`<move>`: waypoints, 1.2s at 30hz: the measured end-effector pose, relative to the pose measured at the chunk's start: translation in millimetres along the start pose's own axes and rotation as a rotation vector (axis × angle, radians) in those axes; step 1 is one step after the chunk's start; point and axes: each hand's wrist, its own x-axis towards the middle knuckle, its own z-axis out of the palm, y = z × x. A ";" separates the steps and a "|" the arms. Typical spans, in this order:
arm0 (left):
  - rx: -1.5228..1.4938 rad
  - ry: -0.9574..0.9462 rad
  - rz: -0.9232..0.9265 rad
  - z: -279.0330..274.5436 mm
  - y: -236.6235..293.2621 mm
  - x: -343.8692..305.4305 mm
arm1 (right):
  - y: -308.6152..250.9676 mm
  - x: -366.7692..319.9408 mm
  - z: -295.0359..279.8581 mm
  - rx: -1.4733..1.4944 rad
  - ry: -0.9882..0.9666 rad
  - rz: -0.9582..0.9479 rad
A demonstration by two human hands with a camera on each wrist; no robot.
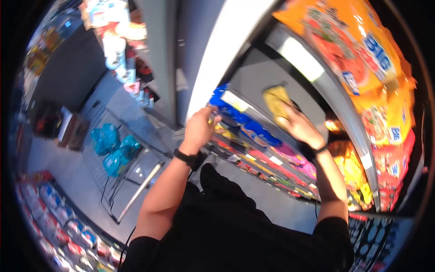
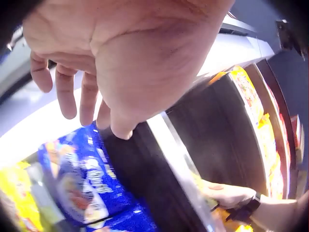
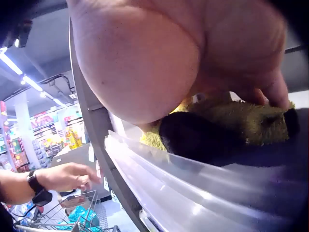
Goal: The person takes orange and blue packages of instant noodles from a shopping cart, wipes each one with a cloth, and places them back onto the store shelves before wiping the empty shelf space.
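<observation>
My right hand (image 1: 290, 119) grips a yellow cloth (image 1: 275, 99) against the dark empty shelf board (image 1: 256, 75). In the right wrist view the hand (image 3: 227, 58) bears down on the cloth (image 3: 241, 121), just behind the clear plastic shelf lip (image 3: 183, 183). My left hand (image 1: 201, 126) is raised at the shelf's front edge, beside blue snack bags (image 1: 253, 130). Its fingers (image 2: 63, 89) hang relaxed and hold nothing, just above the blue bags (image 2: 82, 179). The right hand (image 2: 227, 194) also shows farther along the shelf.
Orange snack bags (image 1: 362, 54) fill the shelf above, and pink and yellow packs (image 1: 290, 156) the rows below. A wire shopping cart (image 1: 136, 172) with teal bags (image 1: 111, 145) stands behind me on the left. More stocked shelves (image 1: 59, 222) line the far side of the aisle.
</observation>
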 end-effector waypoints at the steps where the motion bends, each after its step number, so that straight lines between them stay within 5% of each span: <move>1: 0.102 -0.056 -0.033 -16.2 -12.0 -24.8 | 19.2 -12.4 14.5 0.007 0.036 0.001; 2: 0.205 -0.118 -0.076 -33.4 -24.4 -54.2 | 14.4 -30.3 4.4 0.168 -0.062 0.216; 6: 0.449 -0.091 -0.297 -69.1 -107.1 -186.6 | 44.5 -79.5 10.2 0.093 0.037 0.350; 9: 0.508 -0.145 -0.481 -87.6 -144.1 -265.8 | 84.6 -92.6 29.2 -0.067 0.236 0.358; 11: 0.566 -0.230 -0.614 -90.7 -161.5 -304.0 | 83.7 -91.0 28.8 0.202 0.418 0.377; 14: 0.505 -0.347 -0.686 -83.2 -193.4 -343.6 | 29.9 -79.7 21.1 1.362 0.760 0.309; 15: 0.491 -0.325 -0.680 -77.9 -197.2 -352.8 | -1.9 -77.5 17.1 1.500 0.780 0.380; 17: 0.487 -0.296 -0.574 -86.3 -175.9 -351.0 | -43.8 -78.7 28.7 1.942 0.646 0.292; 19: 0.393 -0.209 -0.452 -88.4 -157.1 -333.3 | -100.3 -71.3 56.4 2.621 0.364 -0.043; 20: 0.364 -0.110 -0.388 -91.5 -148.3 -325.6 | -135.4 -67.1 60.6 2.597 0.090 -0.233; 22: 0.426 0.020 -0.308 -100.2 -145.4 -315.1 | -195.2 -51.8 71.8 2.619 -0.061 -0.189; 26: -0.023 -0.052 -0.572 -136.5 -105.6 -281.5 | -257.6 -56.1 94.0 2.796 -0.503 -0.112; 33: -1.417 -0.138 -0.380 -113.3 -8.5 -257.2 | -279.5 -91.7 114.8 2.332 -0.641 -0.227; 36: -1.256 -0.079 -0.136 -100.6 -6.6 -250.1 | -270.9 -101.9 122.6 1.812 -0.559 -0.140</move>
